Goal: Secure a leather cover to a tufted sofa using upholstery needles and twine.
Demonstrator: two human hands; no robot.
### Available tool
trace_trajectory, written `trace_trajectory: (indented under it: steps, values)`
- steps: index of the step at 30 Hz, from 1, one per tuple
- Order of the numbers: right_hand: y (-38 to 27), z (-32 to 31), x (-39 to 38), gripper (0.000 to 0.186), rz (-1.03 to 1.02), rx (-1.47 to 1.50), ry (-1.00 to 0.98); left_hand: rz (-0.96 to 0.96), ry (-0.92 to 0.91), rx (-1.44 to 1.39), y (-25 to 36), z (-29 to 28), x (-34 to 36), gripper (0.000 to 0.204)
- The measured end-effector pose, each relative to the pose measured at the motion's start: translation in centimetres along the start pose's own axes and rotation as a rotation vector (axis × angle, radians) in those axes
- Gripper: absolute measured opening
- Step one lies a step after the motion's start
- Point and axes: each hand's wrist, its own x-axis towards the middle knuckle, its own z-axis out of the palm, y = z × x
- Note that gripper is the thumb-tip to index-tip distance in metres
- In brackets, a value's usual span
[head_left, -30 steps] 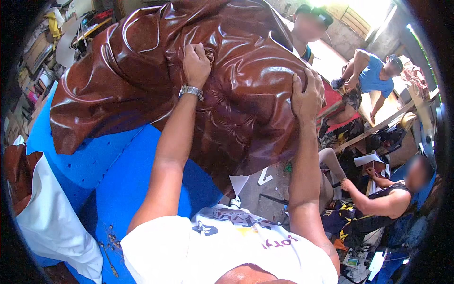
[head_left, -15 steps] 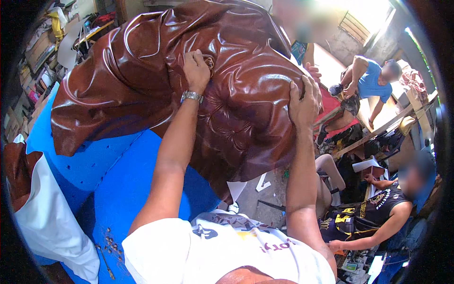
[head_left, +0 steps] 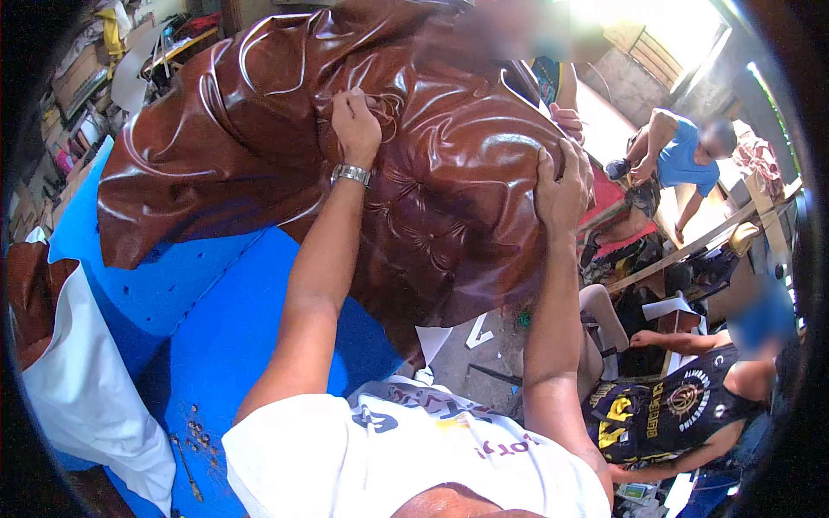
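Observation:
A large sheet of glossy brown leatherette (head_left: 259, 155) drapes in folds over blue foam (head_left: 233, 345). Dimples with radiating creases pull into its middle. My left hand (head_left: 357, 129), with a metal watch at the wrist, is closed against the sheet's upper middle. A loop of thin tan cord (head_left: 390, 121) comes out beside its fingers; the fingertips are partly hidden. My right hand (head_left: 563, 190) lies over the rounded right side of the leatherette, fingers apart and pressing on it. Just beyond it is another person's hand (head_left: 567, 121).
White cloth (head_left: 95, 397) hangs at the lower left, near small buttons or tacks (head_left: 203, 436) and a thin tool (head_left: 187, 470) on the foam. A person in blue (head_left: 686, 160) is at the far right; another in a black jersey (head_left: 673, 406) sits nearer. Clutter (head_left: 82, 95) fills the back left.
My left hand has shifted slightly, and the cord loop beside it looks wider. My right hand stays on the leatherette. The black-jersey person has turned and extended an arm.

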Motion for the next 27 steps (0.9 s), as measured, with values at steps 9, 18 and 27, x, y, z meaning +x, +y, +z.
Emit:
trace_trajectory:
  steps: [9, 18, 27]
  values:
    - [-0.2, -0.1, 0.1, 0.05, 0.03, 0.045, -0.037, -0.723, -0.169, -0.785, -0.6, -2.2, 0.6, 0.02]
    - [-0.2, -0.3, 0.0, 0.051, 0.029, 0.039, -0.035, -0.723, -0.131, -0.81, -0.3, -2.7, 0.3, 0.018]
    - [0.4, 0.0, 0.0, 0.052, 0.038, 0.06, -0.054, -0.741, -0.134, -0.837, -0.3, -2.9, 0.1, 0.012]
